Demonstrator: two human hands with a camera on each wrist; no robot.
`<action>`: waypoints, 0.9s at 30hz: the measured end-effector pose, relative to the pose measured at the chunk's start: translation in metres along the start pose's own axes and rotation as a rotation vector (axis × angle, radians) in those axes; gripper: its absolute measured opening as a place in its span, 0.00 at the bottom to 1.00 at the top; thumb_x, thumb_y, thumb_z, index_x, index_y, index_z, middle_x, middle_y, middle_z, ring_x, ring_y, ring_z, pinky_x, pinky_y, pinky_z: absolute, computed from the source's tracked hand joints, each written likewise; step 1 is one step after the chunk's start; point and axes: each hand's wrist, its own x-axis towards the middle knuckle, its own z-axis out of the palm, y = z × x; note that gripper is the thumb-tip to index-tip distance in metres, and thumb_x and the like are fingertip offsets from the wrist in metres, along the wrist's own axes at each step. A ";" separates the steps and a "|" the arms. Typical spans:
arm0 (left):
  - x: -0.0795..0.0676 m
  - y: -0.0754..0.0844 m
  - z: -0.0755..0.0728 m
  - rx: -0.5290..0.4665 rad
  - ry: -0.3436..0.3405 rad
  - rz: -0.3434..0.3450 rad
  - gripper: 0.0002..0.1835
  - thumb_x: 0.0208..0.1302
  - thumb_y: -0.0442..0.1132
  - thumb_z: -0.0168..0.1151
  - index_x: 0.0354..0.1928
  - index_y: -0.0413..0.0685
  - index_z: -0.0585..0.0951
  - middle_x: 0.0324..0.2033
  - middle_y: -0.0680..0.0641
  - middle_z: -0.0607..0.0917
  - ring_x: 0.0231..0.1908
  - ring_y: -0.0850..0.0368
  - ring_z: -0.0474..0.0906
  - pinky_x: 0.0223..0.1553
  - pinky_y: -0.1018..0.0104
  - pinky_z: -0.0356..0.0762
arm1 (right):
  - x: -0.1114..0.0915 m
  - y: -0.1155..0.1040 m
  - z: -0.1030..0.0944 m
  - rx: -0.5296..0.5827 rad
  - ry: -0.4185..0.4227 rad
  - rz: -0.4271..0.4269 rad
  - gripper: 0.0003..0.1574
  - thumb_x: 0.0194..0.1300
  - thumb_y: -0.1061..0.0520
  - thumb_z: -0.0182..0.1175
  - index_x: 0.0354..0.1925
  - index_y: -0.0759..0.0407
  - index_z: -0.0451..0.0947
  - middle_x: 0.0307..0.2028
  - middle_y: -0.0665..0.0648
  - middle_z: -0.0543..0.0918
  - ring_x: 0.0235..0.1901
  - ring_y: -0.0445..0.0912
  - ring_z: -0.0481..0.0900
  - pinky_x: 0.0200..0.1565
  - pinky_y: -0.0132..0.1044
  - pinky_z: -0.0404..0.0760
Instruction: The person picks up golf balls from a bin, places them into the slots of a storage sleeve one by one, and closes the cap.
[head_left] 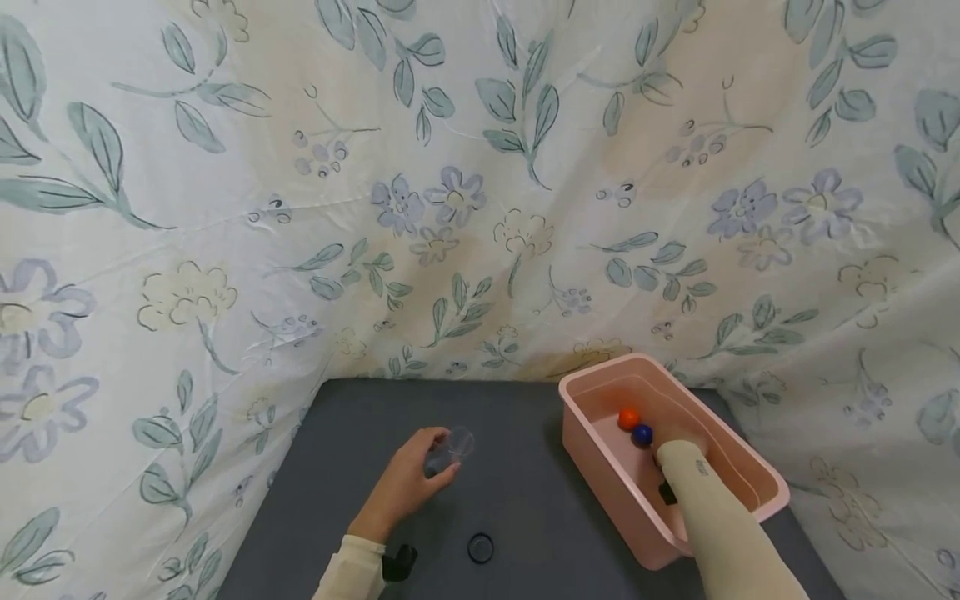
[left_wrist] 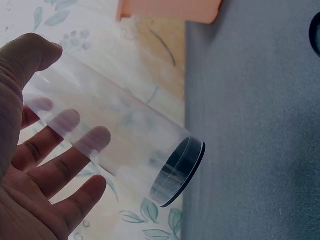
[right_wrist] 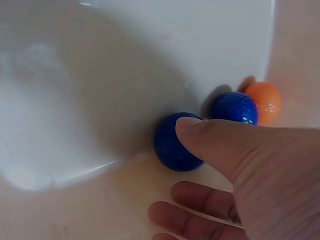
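My left hand point(head_left: 408, 487) holds a clear plastic tube point(left_wrist: 125, 125), thumb on one side and fingers on the other. A black cap point(left_wrist: 182, 172) closes the tube's far end in the left wrist view. My right hand point(right_wrist: 280, 175) is down inside the pink bin point(head_left: 600, 492). Its thumb tip overlaps a dark blue ball point(right_wrist: 175, 147), with the visible fingers curled below; I cannot tell whether a hidden finger grips the ball. Close by on the bin floor lie another blue ball point(right_wrist: 234, 107) and an orange ball point(right_wrist: 265, 101), side by side.
A round black lid point(head_left: 480, 547) lies on the dark grey table point(head_left: 517, 475) near its front. The bin stands on the table's right side. A floral cloth point(head_left: 465, 208) hangs behind and along both sides.
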 end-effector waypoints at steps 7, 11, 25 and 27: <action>-0.006 0.001 0.000 -0.031 -0.027 -0.026 0.27 0.65 0.44 0.74 0.63 0.46 0.77 0.54 0.48 0.83 0.54 0.54 0.82 0.52 0.54 0.85 | 0.003 -0.010 0.011 -0.055 0.147 -0.031 0.09 0.65 0.61 0.69 0.44 0.62 0.84 0.27 0.46 0.83 0.30 0.40 0.83 0.29 0.22 0.77; -0.007 0.002 -0.002 -0.029 -0.028 -0.017 0.27 0.66 0.44 0.73 0.63 0.45 0.77 0.55 0.48 0.83 0.54 0.53 0.82 0.52 0.53 0.85 | 0.009 -0.016 0.012 0.103 0.197 0.166 0.09 0.65 0.61 0.68 0.41 0.67 0.82 0.26 0.48 0.82 0.29 0.41 0.82 0.31 0.28 0.81; -0.010 0.003 -0.007 -0.029 -0.008 -0.011 0.26 0.66 0.45 0.73 0.62 0.48 0.77 0.53 0.49 0.84 0.53 0.54 0.82 0.51 0.53 0.85 | 0.009 -0.003 0.010 0.089 0.125 0.167 0.04 0.66 0.66 0.65 0.37 0.68 0.82 0.24 0.50 0.81 0.27 0.40 0.82 0.32 0.26 0.81; -0.010 0.003 -0.009 -0.027 -0.009 -0.015 0.26 0.66 0.45 0.73 0.62 0.48 0.77 0.53 0.49 0.84 0.53 0.55 0.82 0.51 0.54 0.85 | 0.009 0.002 0.010 -0.043 0.086 0.093 0.02 0.66 0.67 0.65 0.36 0.67 0.83 0.23 0.49 0.81 0.26 0.40 0.82 0.32 0.27 0.82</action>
